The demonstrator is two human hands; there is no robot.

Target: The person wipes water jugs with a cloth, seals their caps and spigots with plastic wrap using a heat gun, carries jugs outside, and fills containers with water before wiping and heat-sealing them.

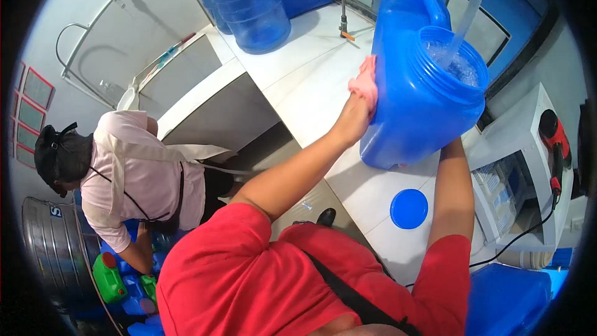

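Observation:
A large blue water container [404, 93] stands on the white counter, its wide threaded mouth facing up and toward me. Water from a clear tube [476, 0] runs into the mouth, and bubbly water shows inside. My left hand [356, 112] is closed on a pink cloth [367, 81] and presses it against the container's left side. My right forearm [453, 180] reaches up to the container's lower right side; the right hand's fingers are hidden behind it. A round blue lid [408, 208] lies flat on the counter below the container.
Clear blue water bottles [252, 9] stand at the back of the counter near a tap with an orange handle [347, 35]. A white cabinet [528, 162] holds a red-black tool [555, 140]. At left, another person [137, 168] bends over green [109, 278] and blue jugs beside a steel tank [59, 255].

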